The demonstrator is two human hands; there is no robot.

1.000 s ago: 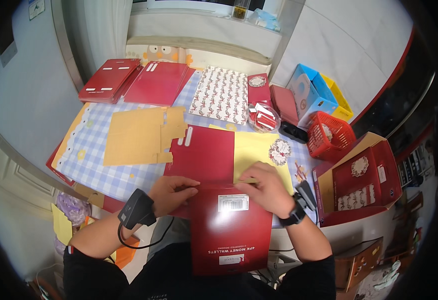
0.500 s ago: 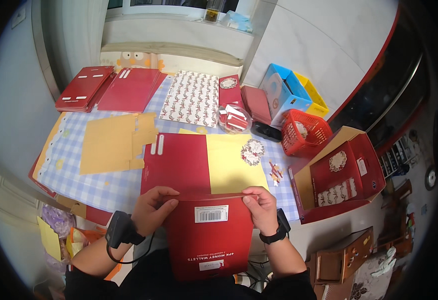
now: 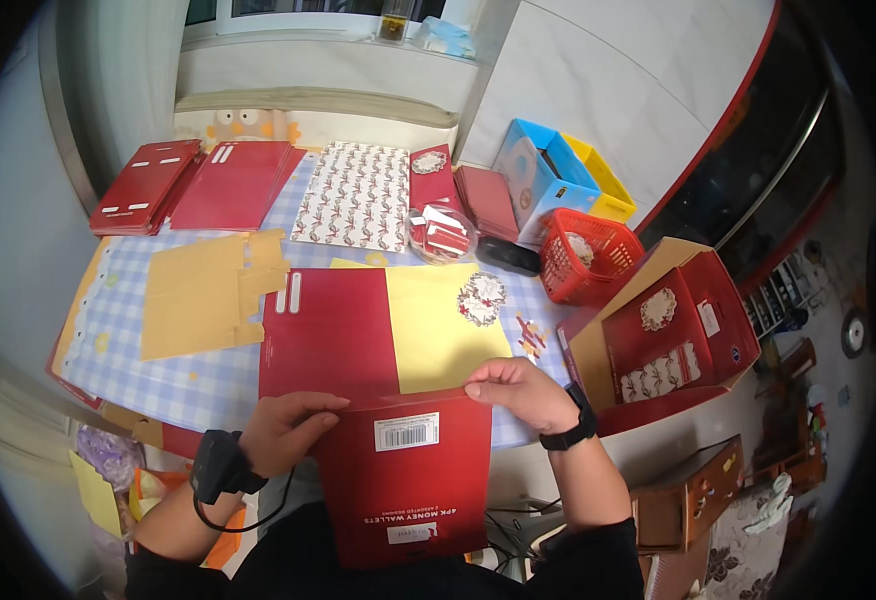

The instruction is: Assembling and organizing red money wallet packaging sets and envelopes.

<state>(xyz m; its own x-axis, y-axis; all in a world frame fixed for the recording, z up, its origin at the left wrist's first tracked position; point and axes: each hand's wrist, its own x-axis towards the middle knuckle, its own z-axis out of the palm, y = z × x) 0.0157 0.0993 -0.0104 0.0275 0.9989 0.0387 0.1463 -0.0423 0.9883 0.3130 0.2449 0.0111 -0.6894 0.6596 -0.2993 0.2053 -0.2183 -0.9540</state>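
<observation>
Hands pinch the red card folder (image 3: 403, 480) at its top edge, left hand (image 3: 283, 432) and right hand (image 3: 520, 392) at either corner; folder hangs over the table (image 3: 198, 365) edge onto the lap. Keep both grips level, crease along the fold, clear of the paper cutouts (image 3: 482, 297).

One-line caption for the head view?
Both hands, left and right, hold a red card at the table edge.
</observation>
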